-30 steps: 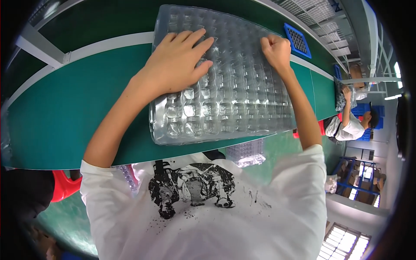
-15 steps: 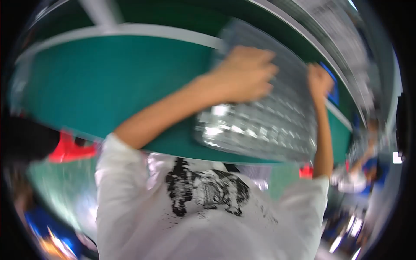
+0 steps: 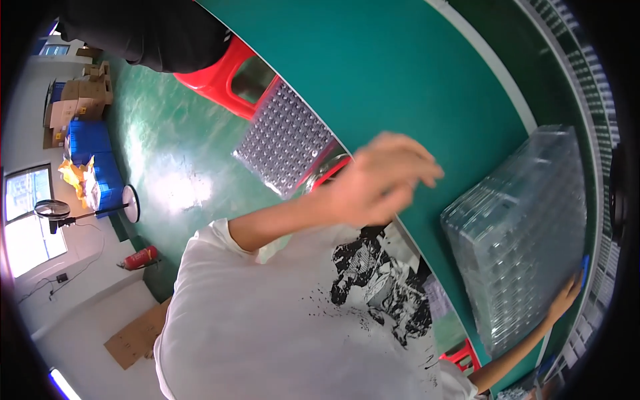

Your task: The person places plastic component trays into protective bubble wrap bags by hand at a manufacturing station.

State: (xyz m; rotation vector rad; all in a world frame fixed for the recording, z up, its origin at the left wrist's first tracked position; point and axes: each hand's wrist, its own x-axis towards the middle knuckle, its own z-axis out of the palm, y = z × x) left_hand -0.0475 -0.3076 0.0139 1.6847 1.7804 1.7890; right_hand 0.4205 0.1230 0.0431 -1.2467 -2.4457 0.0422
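Note:
A tall stack of clear plastic blister trays (image 3: 517, 227) stands on the green table (image 3: 400, 67) to the right, its dimpled side toward me. My right hand (image 3: 565, 297) rests at the stack's far right edge, fingers stretched along it, beside a small blue object (image 3: 585, 267). My left hand (image 3: 393, 177) is raised near the table's front edge, away from the stack. Its fingers are loosely bent and apart, slightly blurred, with nothing in them. Left of the table edge, another clear dimpled tray (image 3: 287, 137) lies over a red stool.
A red plastic stool (image 3: 223, 80) stands by a person in dark clothing (image 3: 150, 33) at the upper left. Farther off are cardboard boxes (image 3: 80, 100), a blue-covered pile (image 3: 93, 157), a fire extinguisher (image 3: 140, 257) and a round magnifier lamp (image 3: 53, 210). A white strip crosses the table.
The view has swung left, bringing the floor, stool and tray into sight. My left hand has come off the stack of trays; my right hand stays at its edge.

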